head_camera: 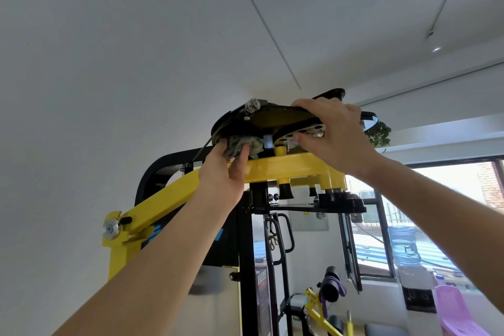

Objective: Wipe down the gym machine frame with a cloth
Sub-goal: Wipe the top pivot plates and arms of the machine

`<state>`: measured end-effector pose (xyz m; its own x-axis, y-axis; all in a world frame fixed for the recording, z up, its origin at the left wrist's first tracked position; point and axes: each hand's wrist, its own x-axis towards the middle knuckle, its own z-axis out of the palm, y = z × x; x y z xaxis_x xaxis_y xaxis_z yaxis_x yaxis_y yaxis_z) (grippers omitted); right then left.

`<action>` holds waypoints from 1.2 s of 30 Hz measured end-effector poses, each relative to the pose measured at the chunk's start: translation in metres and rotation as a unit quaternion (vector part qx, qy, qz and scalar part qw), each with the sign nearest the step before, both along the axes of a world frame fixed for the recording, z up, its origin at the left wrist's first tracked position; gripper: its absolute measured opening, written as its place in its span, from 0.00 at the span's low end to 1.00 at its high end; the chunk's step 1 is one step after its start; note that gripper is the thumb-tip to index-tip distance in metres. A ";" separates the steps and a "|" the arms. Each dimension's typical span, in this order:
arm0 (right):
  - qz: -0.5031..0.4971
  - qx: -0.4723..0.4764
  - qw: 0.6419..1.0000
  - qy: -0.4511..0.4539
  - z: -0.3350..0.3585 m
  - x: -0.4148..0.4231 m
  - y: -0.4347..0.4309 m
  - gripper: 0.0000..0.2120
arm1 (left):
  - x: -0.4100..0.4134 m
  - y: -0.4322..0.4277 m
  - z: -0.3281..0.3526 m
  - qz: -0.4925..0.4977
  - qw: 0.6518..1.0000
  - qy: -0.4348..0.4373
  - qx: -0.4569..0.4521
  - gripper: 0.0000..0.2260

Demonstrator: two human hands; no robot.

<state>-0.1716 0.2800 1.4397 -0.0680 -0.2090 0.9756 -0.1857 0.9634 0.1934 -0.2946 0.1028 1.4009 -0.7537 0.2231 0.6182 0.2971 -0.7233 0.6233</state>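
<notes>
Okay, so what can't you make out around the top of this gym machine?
Head view:
Crumpled grey cloth: mostly hidden by the left hand and the black-rimmed yellow plate above.
Plate's right rim: covered by the right hand.
Yellow metal frame arm: top face seen from below.
Black upright post: foot cut off by the bottom edge.

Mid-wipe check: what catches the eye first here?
The bright yellow arm at centre, high near the ceiling. Above it the left hand holds a grey cloth under the black disc, which the right hand grips by its rim.
</notes>
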 end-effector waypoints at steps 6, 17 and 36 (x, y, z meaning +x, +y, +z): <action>-0.007 0.013 1.000 -0.005 -0.001 0.002 0.003 0.24 | 0.040 -0.022 0.005 -0.157 0.971 -0.079 0.160 0.09; -0.133 0.137 0.980 -0.048 0.013 0.024 0.027 0.33 | 0.069 0.023 -0.002 -0.180 0.978 -0.023 0.100 0.15; -0.100 0.074 0.992 -0.029 -0.001 0.016 0.045 0.34 | 0.058 0.031 0.008 -0.215 0.966 -0.074 0.119 0.11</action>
<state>-0.1553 0.3247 1.4387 -0.1781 -0.3272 0.9280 -0.0097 0.9436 0.3309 -0.2368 0.1343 1.4092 -0.7072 0.4000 0.5830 -0.1432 -0.8885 0.4359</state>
